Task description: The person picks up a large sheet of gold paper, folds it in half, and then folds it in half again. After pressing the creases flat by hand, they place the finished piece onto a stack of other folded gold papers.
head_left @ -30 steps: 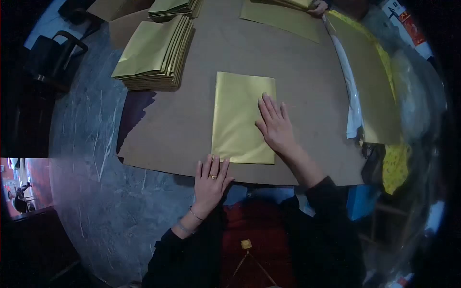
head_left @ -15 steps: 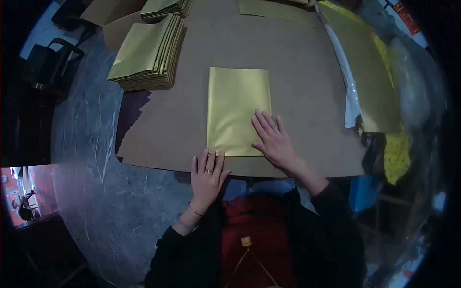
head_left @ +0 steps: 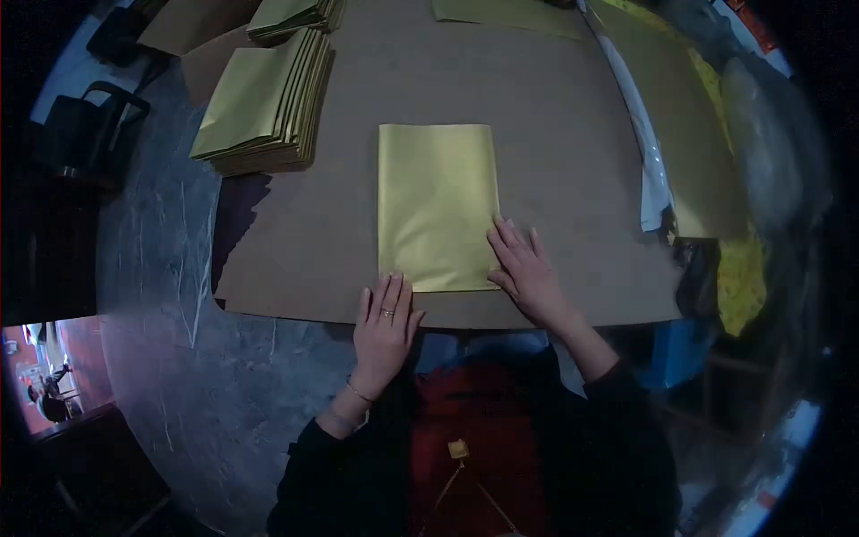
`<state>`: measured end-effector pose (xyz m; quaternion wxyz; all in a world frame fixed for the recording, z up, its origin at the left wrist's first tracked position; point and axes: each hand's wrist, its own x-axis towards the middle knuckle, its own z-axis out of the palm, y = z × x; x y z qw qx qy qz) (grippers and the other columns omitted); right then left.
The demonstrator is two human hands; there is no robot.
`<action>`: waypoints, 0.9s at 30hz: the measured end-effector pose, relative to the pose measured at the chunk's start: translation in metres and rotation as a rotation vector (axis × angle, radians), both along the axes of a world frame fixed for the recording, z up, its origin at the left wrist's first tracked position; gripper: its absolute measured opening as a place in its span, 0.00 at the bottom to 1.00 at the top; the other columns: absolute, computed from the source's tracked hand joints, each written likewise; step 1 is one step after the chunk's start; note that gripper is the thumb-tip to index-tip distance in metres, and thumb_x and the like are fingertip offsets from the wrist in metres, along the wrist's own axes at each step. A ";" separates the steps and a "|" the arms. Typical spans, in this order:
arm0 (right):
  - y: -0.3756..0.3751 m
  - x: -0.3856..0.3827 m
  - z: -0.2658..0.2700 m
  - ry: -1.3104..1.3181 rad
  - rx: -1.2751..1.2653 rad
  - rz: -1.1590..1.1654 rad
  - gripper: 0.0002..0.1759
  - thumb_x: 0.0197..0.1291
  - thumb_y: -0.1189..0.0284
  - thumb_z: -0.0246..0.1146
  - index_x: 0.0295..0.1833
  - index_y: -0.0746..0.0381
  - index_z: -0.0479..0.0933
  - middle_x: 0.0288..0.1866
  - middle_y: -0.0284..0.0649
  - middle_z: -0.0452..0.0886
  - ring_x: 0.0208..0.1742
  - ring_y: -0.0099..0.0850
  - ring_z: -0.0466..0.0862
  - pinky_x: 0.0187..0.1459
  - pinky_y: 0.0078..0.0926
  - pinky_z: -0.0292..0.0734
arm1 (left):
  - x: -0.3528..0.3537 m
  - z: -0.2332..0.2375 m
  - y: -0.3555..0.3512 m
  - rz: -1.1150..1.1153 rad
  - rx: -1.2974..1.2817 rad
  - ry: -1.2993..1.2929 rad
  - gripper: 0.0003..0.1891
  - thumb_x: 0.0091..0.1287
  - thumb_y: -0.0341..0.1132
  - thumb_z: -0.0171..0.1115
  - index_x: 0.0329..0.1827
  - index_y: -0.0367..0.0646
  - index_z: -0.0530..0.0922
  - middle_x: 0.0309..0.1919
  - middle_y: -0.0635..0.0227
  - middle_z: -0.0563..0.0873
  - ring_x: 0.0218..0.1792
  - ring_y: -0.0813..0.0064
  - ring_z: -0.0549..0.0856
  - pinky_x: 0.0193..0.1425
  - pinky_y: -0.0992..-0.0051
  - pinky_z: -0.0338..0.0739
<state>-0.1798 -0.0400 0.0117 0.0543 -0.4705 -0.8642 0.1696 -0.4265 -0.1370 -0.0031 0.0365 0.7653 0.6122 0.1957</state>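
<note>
A folded gold sheet [head_left: 437,201] lies flat and upright in front of me on the brown cardboard [head_left: 304,251]. My left hand [head_left: 383,327] rests at its lower left corner, fingertips on the bottom edge, fingers extended and a ring on one of them. At the lower right edge of the sheet lies my right hand [head_left: 532,277], with its fingers stretched out and their tips touching the side edge. Neither hand grips anything.
A stack of folded gold sheets [head_left: 255,103] stands at the upper left, with another stack [head_left: 291,13] behind it. Large gold sheets [head_left: 680,134] lie at the right beside clear plastic. A black kettle-like object [head_left: 85,134] is at the far left.
My right hand has slid right and slightly down, from on top of the sheet to its right edge. My left hand has stayed at the lower left corner. The whole view has shifted slightly.
</note>
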 end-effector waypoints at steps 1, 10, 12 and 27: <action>-0.001 0.002 0.000 0.001 -0.001 0.000 0.35 0.66 0.58 0.55 0.74 0.60 0.54 0.77 0.43 0.51 0.77 0.38 0.52 0.74 0.47 0.43 | 0.001 0.000 -0.001 0.005 -0.001 0.014 0.24 0.64 0.38 0.63 0.62 0.39 0.73 0.64 0.59 0.74 0.67 0.61 0.71 0.71 0.57 0.60; 0.003 0.009 0.005 -0.043 -0.069 0.077 0.37 0.66 0.54 0.54 0.74 0.61 0.54 0.79 0.42 0.48 0.78 0.38 0.49 0.75 0.48 0.41 | 0.001 -0.006 -0.002 0.002 0.034 0.111 0.23 0.64 0.40 0.62 0.59 0.39 0.74 0.64 0.58 0.73 0.68 0.62 0.70 0.70 0.55 0.60; 0.002 0.009 0.002 -0.115 0.026 0.110 0.38 0.65 0.53 0.54 0.74 0.60 0.54 0.78 0.43 0.49 0.78 0.38 0.51 0.74 0.51 0.44 | 0.001 -0.008 0.000 -0.005 0.051 0.114 0.23 0.64 0.40 0.63 0.59 0.38 0.75 0.64 0.58 0.74 0.67 0.62 0.70 0.70 0.55 0.61; 0.020 -0.009 0.036 0.192 -0.083 0.050 0.32 0.71 0.66 0.47 0.75 0.66 0.46 0.78 0.50 0.45 0.79 0.44 0.45 0.75 0.47 0.40 | 0.016 0.009 0.001 0.089 0.078 -0.074 0.24 0.64 0.36 0.63 0.62 0.39 0.71 0.63 0.59 0.74 0.66 0.55 0.70 0.68 0.53 0.63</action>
